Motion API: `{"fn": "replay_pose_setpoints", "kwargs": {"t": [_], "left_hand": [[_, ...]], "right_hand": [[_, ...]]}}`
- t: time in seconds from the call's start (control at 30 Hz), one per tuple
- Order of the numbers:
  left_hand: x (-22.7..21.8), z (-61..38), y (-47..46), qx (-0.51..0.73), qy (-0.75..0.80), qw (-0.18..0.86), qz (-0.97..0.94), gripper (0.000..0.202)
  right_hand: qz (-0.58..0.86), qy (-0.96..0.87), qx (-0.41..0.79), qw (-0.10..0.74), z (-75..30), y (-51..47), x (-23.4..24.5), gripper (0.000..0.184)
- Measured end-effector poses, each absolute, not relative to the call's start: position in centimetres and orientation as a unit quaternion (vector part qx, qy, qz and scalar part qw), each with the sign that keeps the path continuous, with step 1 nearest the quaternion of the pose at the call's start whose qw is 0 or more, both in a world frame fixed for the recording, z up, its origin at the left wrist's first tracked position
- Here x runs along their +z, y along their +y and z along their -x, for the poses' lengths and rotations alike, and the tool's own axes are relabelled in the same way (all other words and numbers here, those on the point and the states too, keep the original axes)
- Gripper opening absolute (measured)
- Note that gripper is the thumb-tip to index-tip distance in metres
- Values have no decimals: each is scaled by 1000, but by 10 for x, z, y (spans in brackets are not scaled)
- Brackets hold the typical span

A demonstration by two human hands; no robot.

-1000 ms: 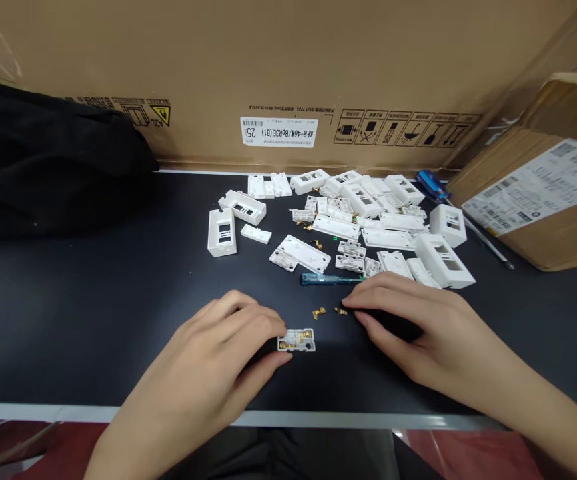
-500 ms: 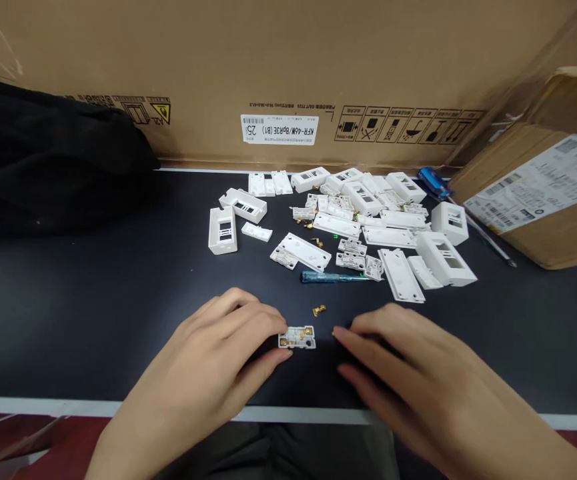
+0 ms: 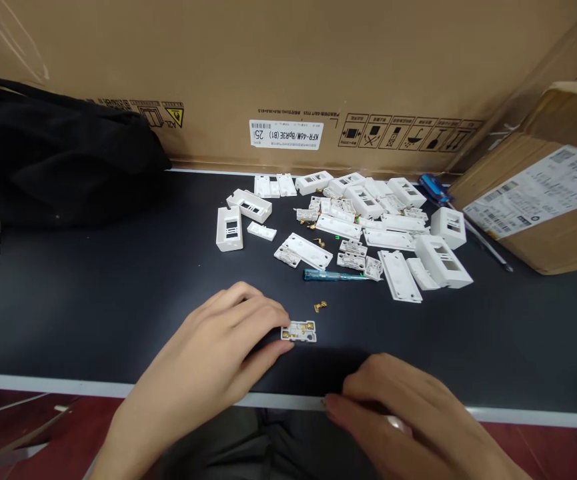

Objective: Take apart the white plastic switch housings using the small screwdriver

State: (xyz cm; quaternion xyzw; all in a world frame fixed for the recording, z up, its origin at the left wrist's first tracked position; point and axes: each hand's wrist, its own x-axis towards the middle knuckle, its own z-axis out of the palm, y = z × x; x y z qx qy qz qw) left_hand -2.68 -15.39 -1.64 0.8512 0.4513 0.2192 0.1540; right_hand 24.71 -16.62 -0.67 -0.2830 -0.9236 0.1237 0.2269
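Observation:
My left hand (image 3: 208, 363) rests on the black table top (image 3: 93, 300). Its thumb and fingertips pinch the left end of a small white plastic part with brass contacts (image 3: 299, 331), which lies flat on the table. My right hand (image 3: 403, 417) is at the table's near edge (image 3: 288, 401). Its fingers are curled and pressed together, and whatever is under the fingertips is hidden. One loose brass contact (image 3: 320, 307) lies just beyond the white part. A thin teal screwdriver (image 3: 333, 275) lies behind it.
Several white plastic housings and cover plates (image 3: 368, 227) are scattered at the back centre and right. A blue-handled screwdriver (image 3: 435, 190) lies by a labelled cardboard box (image 3: 543, 200). A big carton wall (image 3: 288, 80) closes the back. Black cloth (image 3: 53, 160) is heaped at the left.
My right hand has drawn back from beside the teal screwdriver to the table's near edge. The second brass contact by its fingertips is no longer in view. My left hand has stayed put.

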Motion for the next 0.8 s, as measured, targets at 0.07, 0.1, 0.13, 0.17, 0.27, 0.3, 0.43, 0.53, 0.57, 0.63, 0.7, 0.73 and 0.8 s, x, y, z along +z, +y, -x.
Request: {"fn": "replay_pose_setpoints", "kwargs": {"t": [0.07, 0.1, 0.13, 0.17, 0.27, 0.3, 0.43, 0.53, 0.57, 0.63, 0.7, 0.73, 0.8], "left_hand": [[-16, 26, -154, 220, 451, 155, -851, 12], [-16, 26, -155, 220, 452, 158, -850, 12], [-16, 26, -155, 221, 451, 161, -849, 12], [-16, 26, -155, 222, 450, 164, -849, 12], [-16, 26, -154, 222, 446, 172, -850, 12], [-15, 26, -154, 224, 445, 172, -850, 12], [-15, 26, -155, 250, 440, 170, -845, 15], [-14, 24, -155, 292, 438, 162, -835, 12], [-13, 23, -156, 307, 437, 159, -831, 9], [-13, 22, -156, 335, 434, 152, -822, 7], [-13, 21, -157, 355, 431, 151, -816, 8], [-13, 21, -157, 360, 430, 152, -814, 9], [-13, 22, -158, 360, 425, 159, -815, 9]], "right_hand": [[301, -906, 159, 253, -238, -157, -5, 25], [302, -900, 173, 263, -234, -151, -4, 24], [303, -895, 185, 270, -230, -145, -3, 24], [303, -890, 200, 275, -226, -139, -1, 23], [299, -881, 246, 272, -217, -124, 6, 22], [297, -881, 256, 264, -215, -119, 9, 23], [291, -885, 277, 236, -206, -110, 18, 23], [278, -878, 301, 245, -203, -110, 20, 20], [275, -876, 309, 249, -202, -110, 19, 19], [272, -870, 321, 258, -200, -111, 18, 17], [275, -863, 329, 265, -198, -112, 16, 16], [275, -860, 333, 271, -198, -113, 15, 16], [274, -854, 339, 285, -197, -113, 14, 15]]}}
